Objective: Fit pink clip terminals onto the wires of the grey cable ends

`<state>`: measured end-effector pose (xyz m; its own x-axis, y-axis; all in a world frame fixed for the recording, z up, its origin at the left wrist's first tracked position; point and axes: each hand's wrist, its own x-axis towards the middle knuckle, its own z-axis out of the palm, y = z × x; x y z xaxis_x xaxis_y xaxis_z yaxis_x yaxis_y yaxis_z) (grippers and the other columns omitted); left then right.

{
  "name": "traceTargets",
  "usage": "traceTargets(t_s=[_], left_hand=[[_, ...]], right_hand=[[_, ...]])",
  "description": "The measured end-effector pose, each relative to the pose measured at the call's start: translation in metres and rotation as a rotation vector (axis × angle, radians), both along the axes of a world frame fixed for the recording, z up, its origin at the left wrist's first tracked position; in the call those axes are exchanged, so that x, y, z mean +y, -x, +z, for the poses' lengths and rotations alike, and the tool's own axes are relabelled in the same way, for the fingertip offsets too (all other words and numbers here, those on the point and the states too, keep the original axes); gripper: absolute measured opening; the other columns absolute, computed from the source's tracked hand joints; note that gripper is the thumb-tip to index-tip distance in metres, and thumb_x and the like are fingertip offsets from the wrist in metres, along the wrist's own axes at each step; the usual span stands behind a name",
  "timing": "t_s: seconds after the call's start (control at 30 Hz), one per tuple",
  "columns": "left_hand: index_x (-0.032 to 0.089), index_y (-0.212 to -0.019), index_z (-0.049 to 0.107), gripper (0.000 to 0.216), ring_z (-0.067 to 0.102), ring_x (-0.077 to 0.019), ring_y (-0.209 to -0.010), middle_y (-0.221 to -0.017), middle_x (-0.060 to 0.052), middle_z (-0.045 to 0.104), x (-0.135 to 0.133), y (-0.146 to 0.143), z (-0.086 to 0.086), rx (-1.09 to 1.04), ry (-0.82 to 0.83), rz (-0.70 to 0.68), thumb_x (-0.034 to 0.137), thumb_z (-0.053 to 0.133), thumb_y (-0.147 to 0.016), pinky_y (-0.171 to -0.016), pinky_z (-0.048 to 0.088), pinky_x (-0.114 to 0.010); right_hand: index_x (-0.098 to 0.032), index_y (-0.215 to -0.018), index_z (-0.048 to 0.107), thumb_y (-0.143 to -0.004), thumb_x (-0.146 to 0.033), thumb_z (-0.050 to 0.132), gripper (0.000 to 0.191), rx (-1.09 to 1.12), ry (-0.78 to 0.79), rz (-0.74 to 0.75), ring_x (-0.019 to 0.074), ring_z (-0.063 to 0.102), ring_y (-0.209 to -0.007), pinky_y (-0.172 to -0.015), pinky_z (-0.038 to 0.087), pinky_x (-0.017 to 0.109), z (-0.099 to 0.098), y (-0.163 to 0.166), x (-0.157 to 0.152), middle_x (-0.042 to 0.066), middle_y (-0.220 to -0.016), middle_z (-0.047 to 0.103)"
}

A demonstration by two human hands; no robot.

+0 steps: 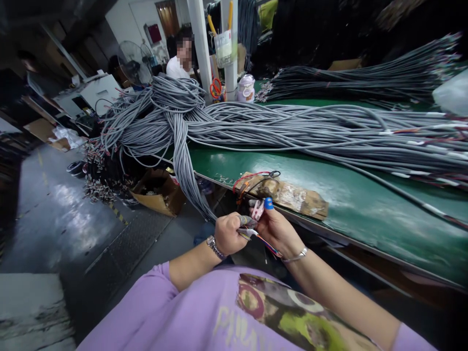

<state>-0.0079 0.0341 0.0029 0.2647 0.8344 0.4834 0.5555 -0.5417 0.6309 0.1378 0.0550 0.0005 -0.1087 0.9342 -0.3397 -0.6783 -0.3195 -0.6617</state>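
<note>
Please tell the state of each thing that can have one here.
Left hand, closed around gray cables
Gray cables, draped off green table
Right hand, holding pink-white piece
Colored wires, exposed
Wooden board, lying on green table
Cardboard box, open
Fan, on or off unclear

Pretty dim shop tbh, with a shiny gray floor [27, 200] catching patches of white glare and a faded yellow line [43, 168] running along it. A long green-topped bench [365, 187] stretches off to the right, with white posts [200, 48] rising by its far side. Way back there's a pale wall [126, 24] with a dark red box [154, 33] on it, plus a round caged fan [132, 57].
</note>
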Motion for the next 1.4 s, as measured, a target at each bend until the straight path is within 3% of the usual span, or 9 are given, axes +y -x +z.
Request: traceTargets(t_s=[0.23,0.47,0.53,0.7,0.87,0.97,1.13,1.23,1.4], left_hand=[[0.019,-0.070,0.062,0.009,0.054,-0.0140,-0.062,-0.065,-0.003,0.060,-0.007,-0.001,0.006,-0.197,0.138,0.041,0.027,0.065,-0.073,-0.063,0.044,-0.027],[0.018,-0.072,0.052,0.039,0.038,-0.0052,-0.034,-0.049,0.006,0.051,-0.009,-0.005,-0.001,-0.846,0.770,0.157,0.049,0.074,-0.064,-0.036,0.025,-0.019],[0.015,-0.073,0.056,0.041,0.045,-0.0064,-0.036,-0.051,0.004,0.055,-0.007,-0.005,-0.006,-0.973,0.895,0.112,0.050,0.075,-0.061,-0.036,0.026,-0.018],[0.010,-0.082,0.068,0.045,0.065,-0.0163,-0.063,-0.067,-0.007,0.067,-0.008,-0.004,-0.014,-1.177,1.070,-0.060,0.050,0.071,-0.063,-0.054,0.044,-0.022],[0.010,-0.094,0.069,0.042,0.067,-0.0212,-0.088,-0.089,-0.013,0.072,-0.012,-0.007,-0.016,-1.211,1.066,-0.178,0.046,0.063,-0.074,-0.071,0.045,-0.026],[0.012,-0.097,0.069,0.039,0.066,-0.0221,-0.092,-0.096,-0.013,0.071,-0.016,-0.008,-0.018,-1.182,1.005,-0.183,0.044,0.062,-0.075,-0.067,0.042,-0.025],[0.012,-0.093,0.070,0.033,0.064,-0.0180,-0.084,-0.093,-0.011,0.072,-0.025,-0.010,-0.019,-1.108,0.905,-0.076,0.038,0.066,-0.071,-0.056,0.033,-0.022],[0.012,-0.091,0.070,0.036,0.063,-0.0170,-0.083,-0.098,-0.012,0.071,-0.025,-0.010,-0.016,-1.068,0.817,-0.042,0.044,0.062,-0.076,-0.056,0.033,-0.022],[0.012,-0.097,0.070,0.056,0.063,-0.0159,-0.076,-0.093,-0.012,0.072,-0.021,-0.006,-0.006,-1.016,0.802,-0.100,0.059,0.041,-0.086,-0.052,0.031,-0.022]], right_hand=[[-0.022,-0.079,0.066,-0.077,-0.066,0.058,0.045,0.112,0.005,0.097,0.0136,0.063,-0.062,-0.059,0.053,0.025,-0.005,-0.007,-0.009,0.001,-0.073,0.069],[-0.021,-0.076,0.066,-0.082,-0.052,0.062,0.032,0.129,0.094,0.129,0.0109,0.061,-0.058,-0.053,0.052,0.020,-0.019,-0.019,-0.019,0.002,-0.072,0.069],[-0.020,-0.073,0.066,-0.082,-0.044,0.065,0.026,0.098,0.147,0.110,0.0105,0.061,-0.057,-0.052,0.052,0.020,-0.022,-0.021,-0.022,0.002,-0.069,0.068],[-0.020,-0.073,0.068,-0.075,-0.030,0.072,0.011,-0.041,0.187,0.039,0.0101,0.059,-0.054,-0.049,0.052,0.020,-0.028,-0.033,-0.031,0.000,-0.066,0.067],[-0.020,-0.073,0.069,-0.064,-0.028,0.078,0.015,-0.145,0.158,-0.007,0.0087,0.057,-0.053,-0.047,0.052,0.017,-0.028,-0.045,-0.043,0.000,-0.066,0.066],[-0.020,-0.073,0.070,-0.058,-0.031,0.082,0.023,-0.211,0.124,-0.006,0.0084,0.057,-0.054,-0.047,0.051,0.016,-0.026,-0.048,-0.051,-0.001,-0.066,0.066],[-0.020,-0.074,0.070,-0.051,-0.038,0.086,0.033,-0.341,0.067,-0.025,0.0075,0.055,-0.055,-0.049,0.050,0.015,-0.021,-0.047,-0.063,-0.001,-0.068,0.065],[-0.021,-0.077,0.070,-0.053,-0.041,0.085,0.035,-0.421,0.011,-0.017,0.0077,0.054,-0.057,-0.051,0.049,0.016,-0.021,-0.046,-0.068,-0.001,-0.069,0.065],[-0.021,-0.088,0.070,-0.070,-0.049,0.073,0.034,-0.703,-0.197,0.044,0.0122,0.055,-0.061,-0.056,0.049,0.023,-0.025,-0.048,-0.077,0.003,-0.075,0.066]])
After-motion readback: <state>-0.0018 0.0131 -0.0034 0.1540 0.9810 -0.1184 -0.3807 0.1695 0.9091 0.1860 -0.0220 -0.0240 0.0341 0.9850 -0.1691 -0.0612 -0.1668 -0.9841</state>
